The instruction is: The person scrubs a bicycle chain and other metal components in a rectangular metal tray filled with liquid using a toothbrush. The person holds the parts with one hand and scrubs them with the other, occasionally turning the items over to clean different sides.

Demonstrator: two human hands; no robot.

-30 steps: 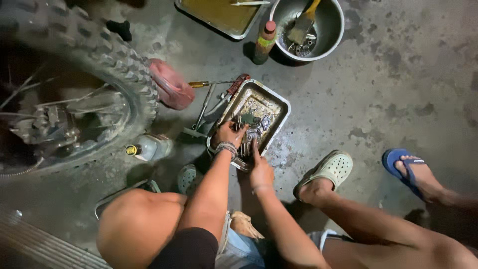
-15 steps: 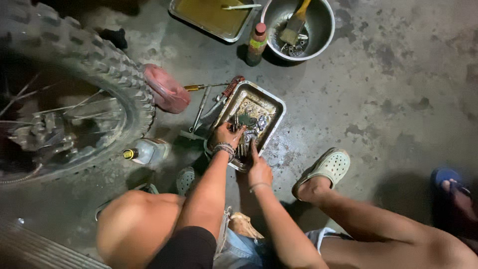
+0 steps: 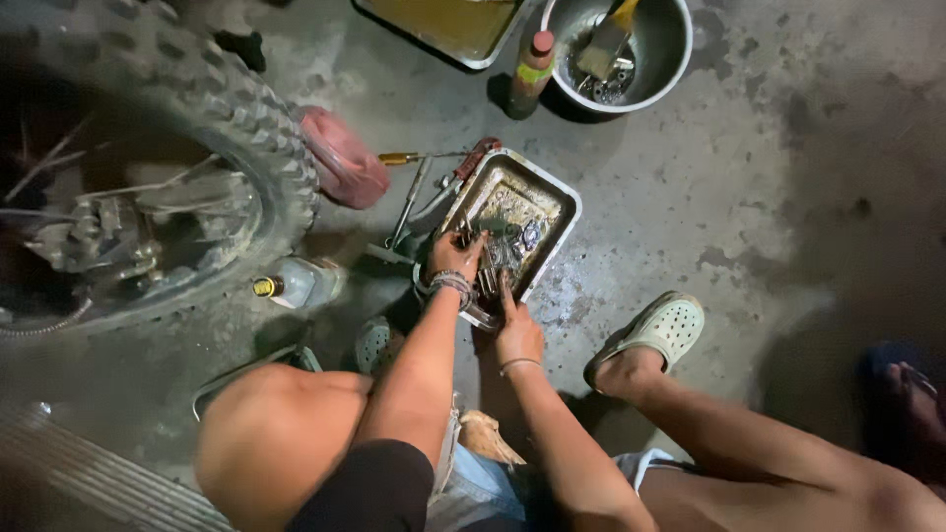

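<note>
The dented rectangular metal tray (image 3: 557, 202) of small greasy metal parts (image 3: 512, 241) is lying on the concrete floor straight ahead of you, long axis running away to your right. Your left hand (image 3: 455, 254) is curling its grip over the parts; your right hand (image 3: 516, 330) is resting at the near rim, one finger extended, grasping nothing visible. Loose hand tools (image 3: 424, 192) are crowding the tray's left side.

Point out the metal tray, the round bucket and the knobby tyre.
metal tray (image 3: 557, 202): head view, its far right rim.
round bucket (image 3: 662, 39): head view, its inner wall.
knobby tyre (image 3: 236, 113): head view, its tread.
</note>
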